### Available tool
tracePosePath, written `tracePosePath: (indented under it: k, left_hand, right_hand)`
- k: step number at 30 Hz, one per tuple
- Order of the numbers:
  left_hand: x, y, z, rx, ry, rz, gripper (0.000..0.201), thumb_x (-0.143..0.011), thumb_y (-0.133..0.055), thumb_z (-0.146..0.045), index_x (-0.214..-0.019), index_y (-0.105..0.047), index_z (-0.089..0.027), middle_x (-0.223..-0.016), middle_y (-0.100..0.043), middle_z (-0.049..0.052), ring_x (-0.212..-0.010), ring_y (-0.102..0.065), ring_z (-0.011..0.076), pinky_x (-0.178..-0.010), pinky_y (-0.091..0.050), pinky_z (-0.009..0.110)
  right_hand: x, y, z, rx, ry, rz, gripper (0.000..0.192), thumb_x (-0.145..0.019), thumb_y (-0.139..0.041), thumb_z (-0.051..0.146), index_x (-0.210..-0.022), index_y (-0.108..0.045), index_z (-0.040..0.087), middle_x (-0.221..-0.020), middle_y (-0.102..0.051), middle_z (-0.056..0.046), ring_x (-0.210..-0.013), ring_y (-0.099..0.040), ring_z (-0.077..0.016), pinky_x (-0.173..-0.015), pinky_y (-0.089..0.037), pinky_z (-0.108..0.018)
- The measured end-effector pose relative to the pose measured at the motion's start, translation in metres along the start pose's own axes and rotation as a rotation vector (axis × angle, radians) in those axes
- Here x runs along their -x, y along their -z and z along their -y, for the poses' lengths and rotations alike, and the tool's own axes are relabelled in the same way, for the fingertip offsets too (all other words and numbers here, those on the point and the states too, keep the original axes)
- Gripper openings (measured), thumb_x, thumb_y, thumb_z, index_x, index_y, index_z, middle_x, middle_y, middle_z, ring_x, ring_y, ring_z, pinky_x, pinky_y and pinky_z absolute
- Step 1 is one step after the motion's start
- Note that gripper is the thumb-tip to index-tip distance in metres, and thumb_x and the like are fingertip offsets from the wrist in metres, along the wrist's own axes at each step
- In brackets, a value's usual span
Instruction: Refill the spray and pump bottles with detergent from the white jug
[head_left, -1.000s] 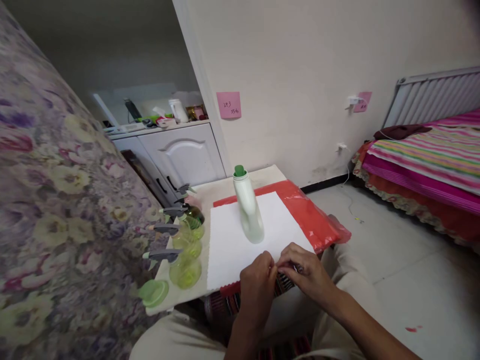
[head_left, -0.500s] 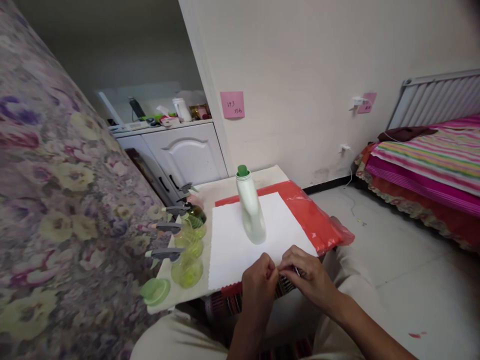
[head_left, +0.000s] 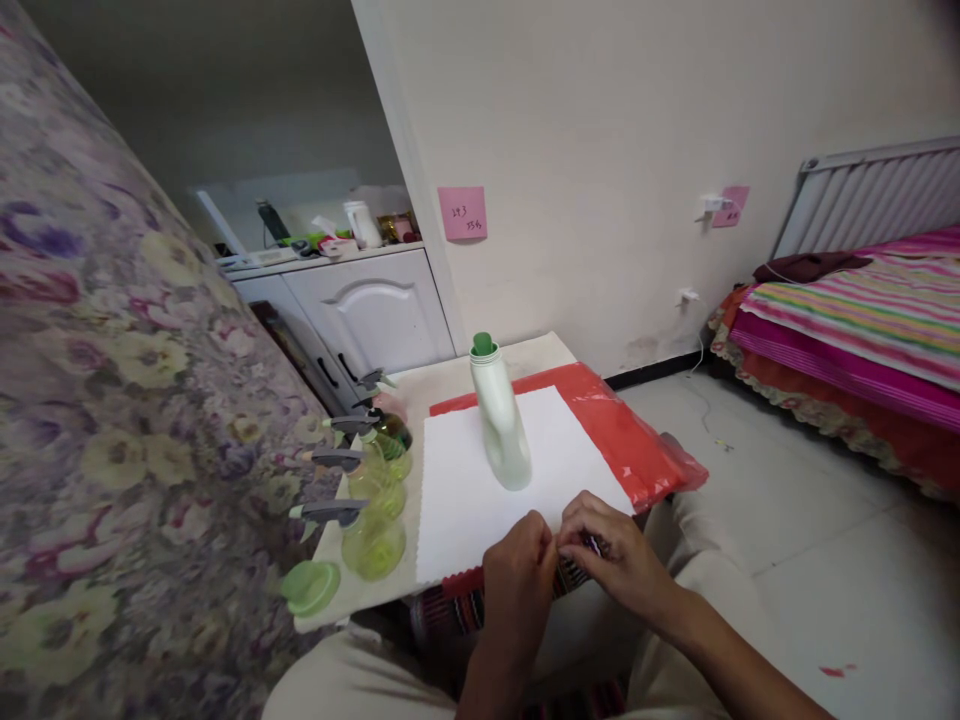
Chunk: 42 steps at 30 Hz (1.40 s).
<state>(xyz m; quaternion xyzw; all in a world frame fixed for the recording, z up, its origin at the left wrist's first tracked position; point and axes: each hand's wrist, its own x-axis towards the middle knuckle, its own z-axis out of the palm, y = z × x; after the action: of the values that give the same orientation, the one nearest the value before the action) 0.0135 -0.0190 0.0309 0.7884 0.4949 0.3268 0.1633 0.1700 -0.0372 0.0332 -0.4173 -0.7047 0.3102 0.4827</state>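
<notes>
Both hands meet at the table's front edge, over my lap. My left hand point(head_left: 519, 570) is closed in a fist, its thumb side turned toward the other hand. Pinched fingers of my right hand point(head_left: 611, 545) touch or nearly touch it; anything held between them is too small to make out. Just beyond stands a pale green detergent bottle point(head_left: 504, 425), upright on a white sheet point(head_left: 457, 490), with a green spout point(head_left: 483, 345) in its uncapped neck.
Several spray bottles point(head_left: 373, 545) line the table's left side, and a green lid point(head_left: 310, 588) lies at its front left corner. A red plastic sheet point(head_left: 622, 440) lies under the white one and overhangs on the right. A floral curtain point(head_left: 150, 450) hangs close on the left.
The fingers of my right hand have shifted slightly against my left hand. The bottle and the other things stay in place; the view has moved a little.
</notes>
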Motion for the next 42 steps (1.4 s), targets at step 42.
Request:
tracePosePath:
  k: [42]
  left_hand:
    - [0.004, -0.005, 0.007, -0.5, -0.396, -0.099, 0.023, -0.089, -0.052, -0.019, -0.067, -0.047, -0.022, -0.058, -0.055, -0.003, -0.05, -0.052, 0.0149, -0.051, -0.026, 0.03]
  right_hand:
    - [-0.002, -0.001, -0.009, -0.089, -0.294, 0.058, 0.009, -0.075, -0.058, 0.011, -0.073, -0.062, 0.018, -0.059, -0.051, 0.005, -0.051, -0.045, -0.0089, -0.048, -0.032, -0.021]
